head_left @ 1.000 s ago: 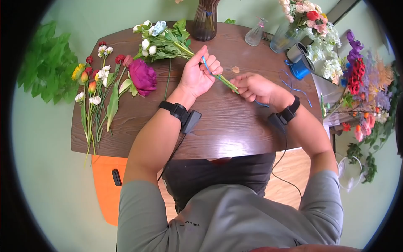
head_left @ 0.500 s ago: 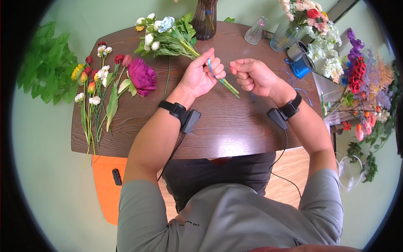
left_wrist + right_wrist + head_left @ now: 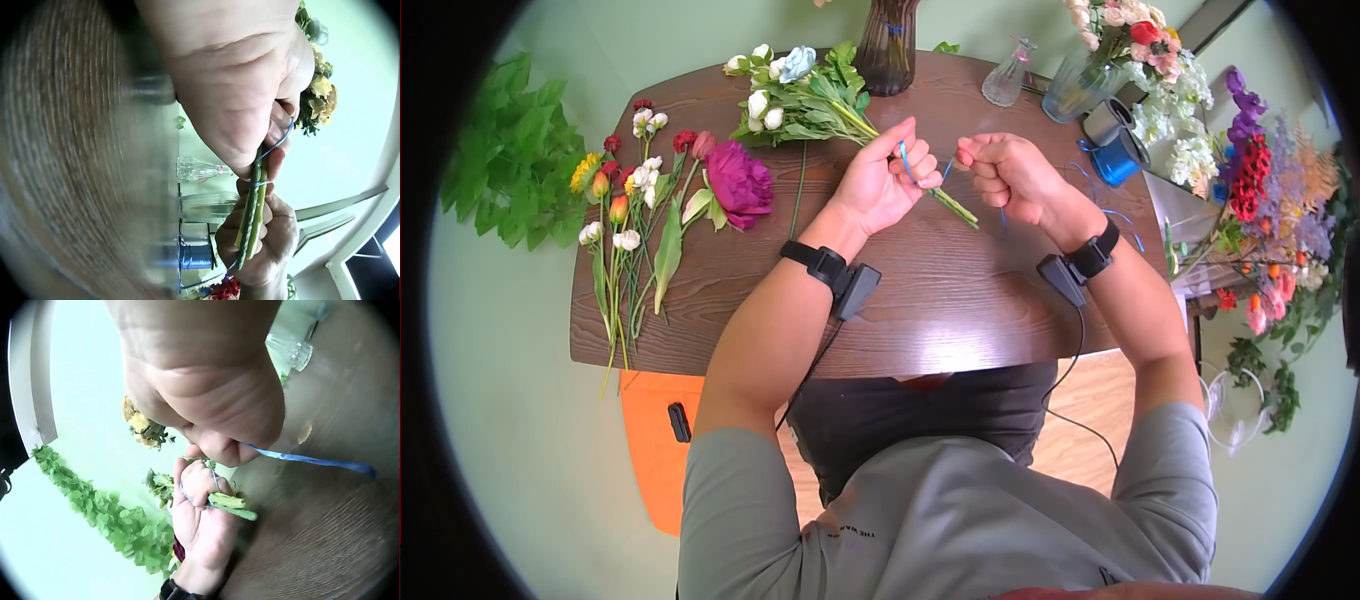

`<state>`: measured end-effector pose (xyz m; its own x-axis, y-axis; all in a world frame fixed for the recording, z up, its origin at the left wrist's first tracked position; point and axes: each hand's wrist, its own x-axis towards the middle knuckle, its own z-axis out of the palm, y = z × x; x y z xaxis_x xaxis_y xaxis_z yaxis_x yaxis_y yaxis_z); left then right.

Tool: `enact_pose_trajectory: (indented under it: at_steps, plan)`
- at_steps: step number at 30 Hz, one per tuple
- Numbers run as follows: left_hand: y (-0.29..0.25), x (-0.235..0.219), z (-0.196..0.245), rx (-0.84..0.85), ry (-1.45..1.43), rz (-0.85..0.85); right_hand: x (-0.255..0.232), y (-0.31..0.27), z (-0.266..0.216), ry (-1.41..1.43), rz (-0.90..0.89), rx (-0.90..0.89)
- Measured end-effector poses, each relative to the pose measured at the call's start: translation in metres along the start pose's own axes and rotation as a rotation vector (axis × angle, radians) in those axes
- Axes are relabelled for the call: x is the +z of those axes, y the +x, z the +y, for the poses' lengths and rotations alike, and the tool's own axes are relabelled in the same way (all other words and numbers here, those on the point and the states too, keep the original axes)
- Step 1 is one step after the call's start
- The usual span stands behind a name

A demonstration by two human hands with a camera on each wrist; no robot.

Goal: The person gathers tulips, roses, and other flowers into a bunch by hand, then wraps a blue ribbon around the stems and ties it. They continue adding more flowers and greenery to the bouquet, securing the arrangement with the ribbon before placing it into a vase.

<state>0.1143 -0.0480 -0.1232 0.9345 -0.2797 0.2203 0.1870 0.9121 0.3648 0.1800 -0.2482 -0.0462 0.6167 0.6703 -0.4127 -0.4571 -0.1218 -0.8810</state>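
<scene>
My left hand (image 3: 878, 188) grips a bouquet by its green stems (image 3: 251, 219), whose cut ends stick out past the little-finger side. White buds and a pale blue flower (image 3: 798, 63) top this bouquet at the upper left of the hand. A thin blue ribbon (image 3: 312, 458) loops over the left fingers and circles the stems. To the right, my right hand (image 3: 1012, 178) pinches the ribbon between thumb and curled fingers, a short way from the left hand. The ribbon's tail hangs from the right fist.
A blue ribbon spool (image 3: 1120, 160) stands at the table's right, loose ribbon beside it. Behind are a dark vase (image 3: 888, 50), a small glass bottle (image 3: 1007, 78) and a flower-filled glass vase (image 3: 1075, 90). Loose stems and a purple peony (image 3: 738, 184) lie left on the table (image 3: 880, 310).
My right hand has moved from the stem ends up and slightly right, drawing ribbon with it. The bouquet in my left hand has shifted a little to the right.
</scene>
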Motion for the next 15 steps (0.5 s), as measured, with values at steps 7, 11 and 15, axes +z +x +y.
enact_pose_trajectory:
  at_steps: [7, 11, 15]
  plan:
    - [0.003, -0.003, -0.001, -0.008, 0.076, 0.013, 0.010, -0.005, -0.004, -0.040, -0.014, -0.031]
    - [0.003, 0.001, -0.003, 0.065, 0.154, 0.112, 0.023, -0.015, -0.001, -0.234, 0.050, -0.102]
    - [0.005, -0.006, -0.005, 0.154, 0.266, 0.155, 0.043, -0.020, 0.012, -0.401, 0.140, -0.121]
